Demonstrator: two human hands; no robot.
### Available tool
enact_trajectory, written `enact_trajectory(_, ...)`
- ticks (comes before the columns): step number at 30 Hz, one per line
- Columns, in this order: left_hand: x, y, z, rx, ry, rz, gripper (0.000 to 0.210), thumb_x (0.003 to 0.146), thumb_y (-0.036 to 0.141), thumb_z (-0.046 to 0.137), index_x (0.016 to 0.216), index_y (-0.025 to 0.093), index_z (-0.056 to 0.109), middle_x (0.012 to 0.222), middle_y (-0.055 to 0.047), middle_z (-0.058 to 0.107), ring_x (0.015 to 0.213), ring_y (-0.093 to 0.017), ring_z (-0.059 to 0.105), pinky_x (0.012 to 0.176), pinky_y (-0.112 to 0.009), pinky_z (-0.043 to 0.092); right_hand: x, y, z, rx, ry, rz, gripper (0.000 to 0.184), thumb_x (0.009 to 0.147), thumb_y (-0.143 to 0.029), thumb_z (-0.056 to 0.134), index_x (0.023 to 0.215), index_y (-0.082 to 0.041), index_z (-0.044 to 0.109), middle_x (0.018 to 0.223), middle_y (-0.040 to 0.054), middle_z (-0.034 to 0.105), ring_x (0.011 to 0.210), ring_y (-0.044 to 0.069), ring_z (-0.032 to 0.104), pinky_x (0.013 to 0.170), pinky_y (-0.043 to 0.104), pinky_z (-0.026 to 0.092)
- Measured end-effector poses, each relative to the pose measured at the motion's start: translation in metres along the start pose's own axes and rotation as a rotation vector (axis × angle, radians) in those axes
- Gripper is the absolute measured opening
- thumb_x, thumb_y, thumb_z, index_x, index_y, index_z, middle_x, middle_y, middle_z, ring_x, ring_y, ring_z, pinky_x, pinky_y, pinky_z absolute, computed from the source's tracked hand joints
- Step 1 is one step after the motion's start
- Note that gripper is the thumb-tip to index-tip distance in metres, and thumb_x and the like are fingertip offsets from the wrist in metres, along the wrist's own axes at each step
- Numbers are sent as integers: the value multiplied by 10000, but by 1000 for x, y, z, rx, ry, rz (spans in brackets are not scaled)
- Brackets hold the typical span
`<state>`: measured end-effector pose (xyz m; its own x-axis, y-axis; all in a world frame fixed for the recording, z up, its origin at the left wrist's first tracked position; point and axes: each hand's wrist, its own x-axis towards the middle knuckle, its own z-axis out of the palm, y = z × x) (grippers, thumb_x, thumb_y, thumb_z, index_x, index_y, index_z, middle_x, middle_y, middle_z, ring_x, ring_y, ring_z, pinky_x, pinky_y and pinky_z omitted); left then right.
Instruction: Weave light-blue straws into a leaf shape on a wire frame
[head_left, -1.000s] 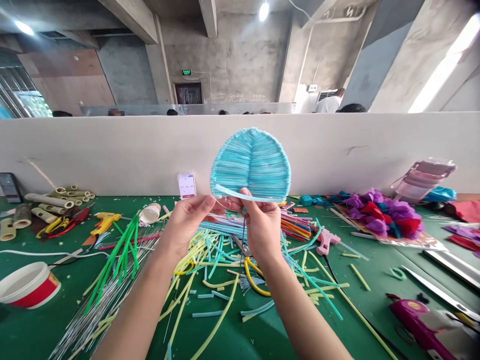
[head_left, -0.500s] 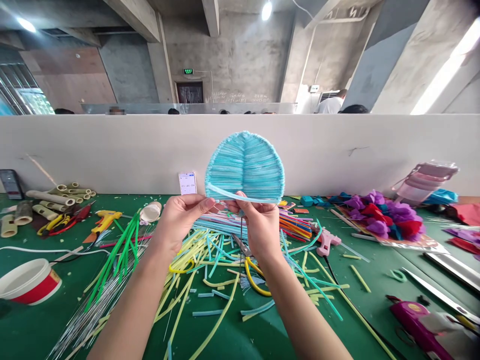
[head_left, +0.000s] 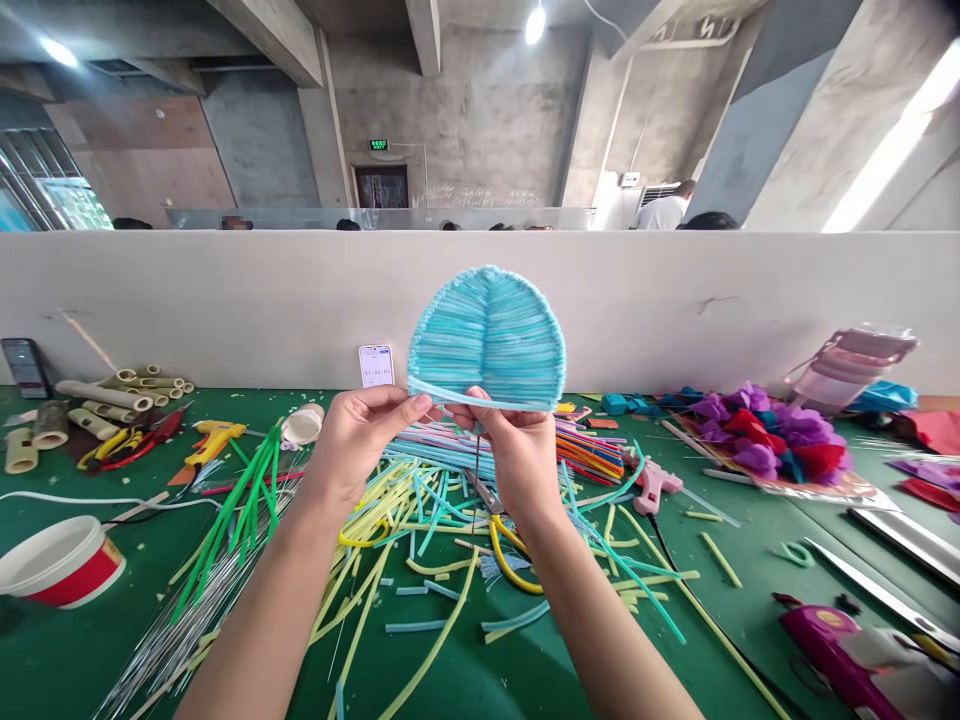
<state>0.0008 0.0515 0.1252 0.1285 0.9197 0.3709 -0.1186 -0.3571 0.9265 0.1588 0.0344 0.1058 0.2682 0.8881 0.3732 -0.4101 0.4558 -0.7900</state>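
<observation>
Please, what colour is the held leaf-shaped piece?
The leaf-shaped piece is light turquoise; see the head view.

L hand (head_left: 351,440), R hand (head_left: 521,450) pinch lt-blue leaf (head_left: 486,335) btm

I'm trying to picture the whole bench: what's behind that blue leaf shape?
Behind the blue leaf shape stands the pale partition, visible on both sides. The patch directly behind, and the leaf's far face, are hidden.
</observation>
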Motion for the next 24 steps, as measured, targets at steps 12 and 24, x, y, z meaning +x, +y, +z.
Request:
enact_trajectory(12,2,3,3,-273,40,-118,427,769,432,756,1119,194,693,1037,-97,767,896,-260,730,809,-381,593,-1,-8,-2,-191,-281,122,321,659,-344,832,912,-184,717,899,46,753,828,202,685,761,314,538)
enact_trajectory(24,6,2,-4,-309,200,-6,400,756,335,785,1117,199,682,1072,-80,763,987,-250,712,832,-347,595,3,-22,-10,-267,-150,18,223,799,-404,730,796,-181,721,777,30,740,750,155,663,757,280,505)
